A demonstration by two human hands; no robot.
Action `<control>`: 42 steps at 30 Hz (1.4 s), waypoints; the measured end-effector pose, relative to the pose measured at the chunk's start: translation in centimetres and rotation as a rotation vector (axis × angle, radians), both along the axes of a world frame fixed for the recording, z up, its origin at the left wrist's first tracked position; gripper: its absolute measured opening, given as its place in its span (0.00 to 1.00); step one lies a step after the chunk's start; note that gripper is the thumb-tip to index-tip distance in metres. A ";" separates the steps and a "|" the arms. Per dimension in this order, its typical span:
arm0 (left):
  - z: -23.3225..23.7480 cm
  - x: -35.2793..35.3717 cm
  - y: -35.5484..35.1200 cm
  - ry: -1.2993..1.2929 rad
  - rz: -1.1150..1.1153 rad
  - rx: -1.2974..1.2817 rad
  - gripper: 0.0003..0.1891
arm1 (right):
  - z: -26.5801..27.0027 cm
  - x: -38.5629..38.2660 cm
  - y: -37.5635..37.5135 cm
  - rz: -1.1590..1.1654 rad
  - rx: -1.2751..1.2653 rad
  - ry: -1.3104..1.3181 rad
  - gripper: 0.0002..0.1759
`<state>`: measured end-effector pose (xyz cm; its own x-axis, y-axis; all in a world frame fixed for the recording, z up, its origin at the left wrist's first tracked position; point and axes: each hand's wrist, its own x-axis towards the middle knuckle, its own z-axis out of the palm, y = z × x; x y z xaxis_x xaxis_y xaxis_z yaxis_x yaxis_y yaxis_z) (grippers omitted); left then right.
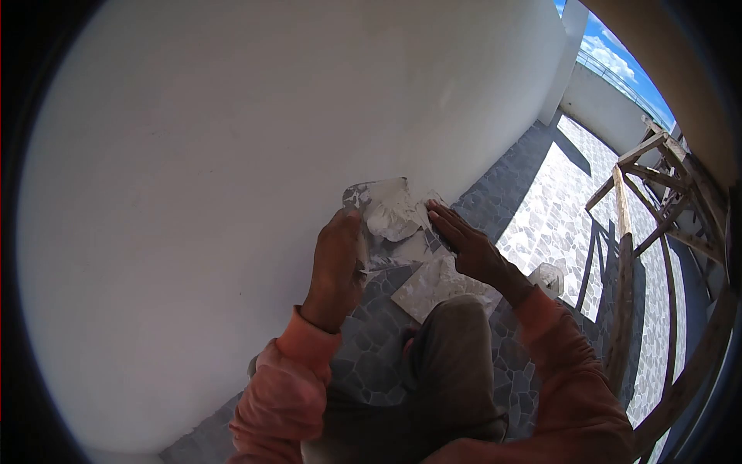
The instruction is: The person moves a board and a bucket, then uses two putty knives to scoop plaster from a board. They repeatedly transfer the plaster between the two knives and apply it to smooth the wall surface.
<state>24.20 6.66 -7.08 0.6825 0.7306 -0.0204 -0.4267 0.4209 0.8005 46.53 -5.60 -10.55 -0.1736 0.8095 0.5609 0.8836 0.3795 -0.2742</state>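
Note:
My left hand [336,259] is closed around the left edge of a flat, partly see-through plate [379,259], held in front of the white wall. A thick lump of white putty [392,218] lies on this plate. Fingers stretched forward, my right hand [478,254] presses on a thin, putty-smeared scraper [427,218] at the plate's right edge. Much of the scraper is hidden under the fingers and the putty. Below the hands, a square, white-stained board [421,290] rests on the floor near my knee.
A smooth white wall [193,170] rises close on the left. Stone-patterned tiles [495,185] cover the floor. To the right stands a wooden trestle [624,201] with long poles. A whitish, see-through container [549,278] sits beside my right forearm.

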 end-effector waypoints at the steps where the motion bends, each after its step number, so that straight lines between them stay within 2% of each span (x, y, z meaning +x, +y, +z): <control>1: 1.4 -0.2 0.0 0.027 0.017 -0.005 0.14 | -0.1 1.1 -0.1 -0.082 -0.063 -0.044 0.44; 3: 2.4 0.0 0.8 0.024 0.040 0.016 0.13 | 0.0 2.2 -1.1 -0.229 -0.149 0.170 0.42; 5: 1.6 0.5 2.0 -0.031 0.057 0.052 0.13 | 2.3 2.1 -2.2 -0.253 -0.089 0.218 0.40; 8: 0.5 0.7 3.8 0.063 0.005 0.086 0.18 | 8.0 0.1 -2.2 -0.037 0.017 -0.021 0.34; 11: -0.8 1.2 4.4 -0.013 -0.061 0.080 0.19 | 12.0 -1.8 -1.4 0.099 0.012 -0.306 0.27; 12: -0.9 1.4 4.3 -0.017 -0.066 0.053 0.19 | 12.6 -2.1 -1.1 0.128 -0.005 -0.403 0.25; 15: -0.8 1.3 4.5 -0.016 -0.090 -0.012 0.20 | 13.0 -2.7 0.5 0.156 -0.034 -0.476 0.22; 20: 0.4 1.3 4.5 -0.001 -0.068 -0.081 0.16 | 12.5 -2.8 2.5 0.235 -0.088 -0.595 0.21; 24: -1.0 2.0 5.2 0.021 -0.033 -0.063 0.16 | 13.1 -1.4 3.5 0.289 -0.244 -0.694 0.21; 27: -2.3 2.6 5.8 0.081 -0.007 -0.079 0.15 | 15.3 0.1 3.9 0.261 -0.547 -0.550 0.23; 28: -2.6 2.7 6.0 0.095 0.002 -0.070 0.15 | 15.9 0.8 3.5 0.141 -0.705 -0.459 0.22; 31: -3.2 2.8 7.0 0.032 -0.011 -0.079 0.14 | 18.0 4.1 3.9 -0.020 -0.709 -0.090 0.19; 32: -3.7 2.9 7.0 0.040 -0.016 -0.059 0.15 | 18.7 6.0 4.3 -0.299 -0.738 -0.049 0.16; 33: -4.0 2.8 7.0 0.054 -0.016 -0.042 0.16 | 20.2 6.9 4.4 -0.304 -0.579 0.106 0.16; 34: -4.4 2.6 7.0 0.074 -0.013 -0.028 0.17 | 19.7 10.7 5.3 -0.383 -0.436 0.142 0.17; 35: -4.6 2.5 6.8 0.090 -0.029 -0.047 0.17 | 19.7 12.6 6.4 -0.293 -0.221 0.380 0.17; 36: -4.7 2.4 6.5 0.108 -0.044 -0.070 0.17 | 20.6 15.1 7.7 -0.325 -0.161 0.461 0.17; 37: -4.7 2.2 6.1 0.128 -0.061 -0.095 0.17 | 21.1 16.6 9.4 -0.246 0.023 0.644 0.16; 38: -4.8 1.9 5.8 0.151 -0.067 -0.082 0.16 | 22.0 18.8 10.9 -0.268 0.140 0.626 0.16; 40: -4.7 1.6 5.7 0.195 -0.076 -0.061 0.16 | 24.8 21.7 13.0 -0.603 0.197 0.482 0.14; 42: -5.6 1.3 5.6 0.213 -0.055 -0.128 0.12 | 26.3 25.2 15.7 -0.716 0.387 0.305 0.17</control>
